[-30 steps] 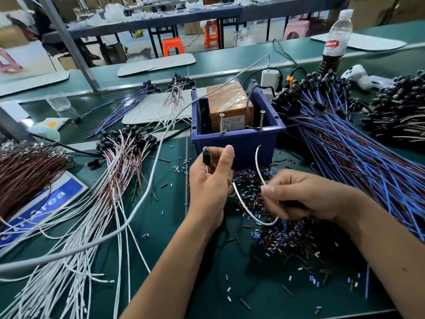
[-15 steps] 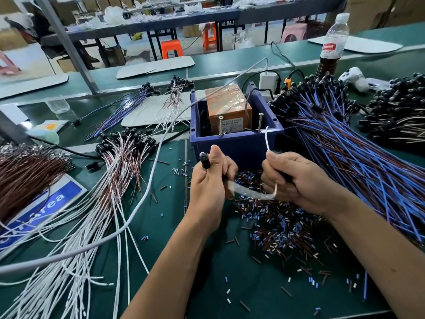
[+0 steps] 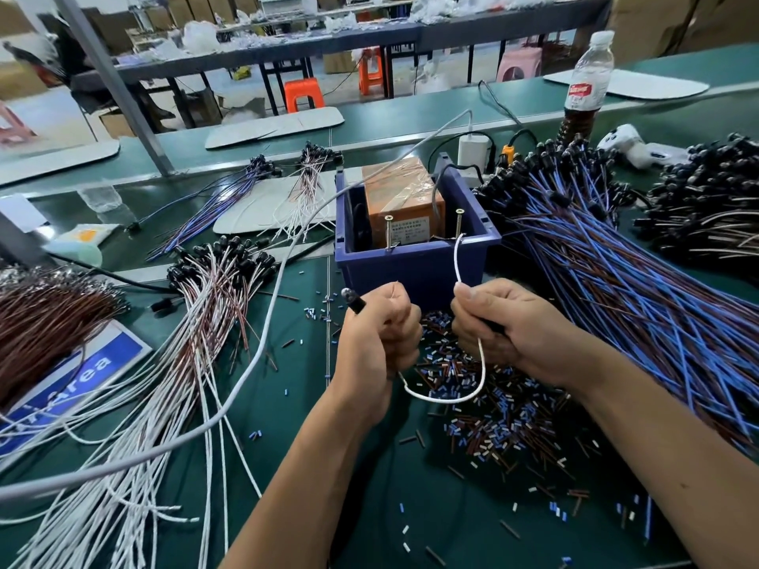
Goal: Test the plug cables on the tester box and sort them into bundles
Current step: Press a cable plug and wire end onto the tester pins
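My left hand (image 3: 380, 334) grips the black plug (image 3: 352, 299) of a plug cable; the plug tip sticks out to the upper left. The cable's white wire (image 3: 472, 388) loops down between my hands. My right hand (image 3: 505, 322) pinches the wire's free end, which rises to the right screw (image 3: 458, 225) on the blue tester box (image 3: 415, 269); whether they touch I cannot tell. A left screw (image 3: 388, 232) stands beside it. An orange transformer (image 3: 404, 195) sits inside the box.
A white-and-brown cable bundle (image 3: 205, 305) fans out left. Blue cables (image 3: 616, 273) pile on the right, black plugs (image 3: 706, 207) beyond them. Cut insulation bits (image 3: 484, 404) litter the green mat under my hands. A bottle (image 3: 585, 88) and a grey cord (image 3: 263, 334) lie nearby.
My right hand rose toward the box, lifting the wire's free end from a low loop up to the right screw. My left hand closed tighter on the plug.
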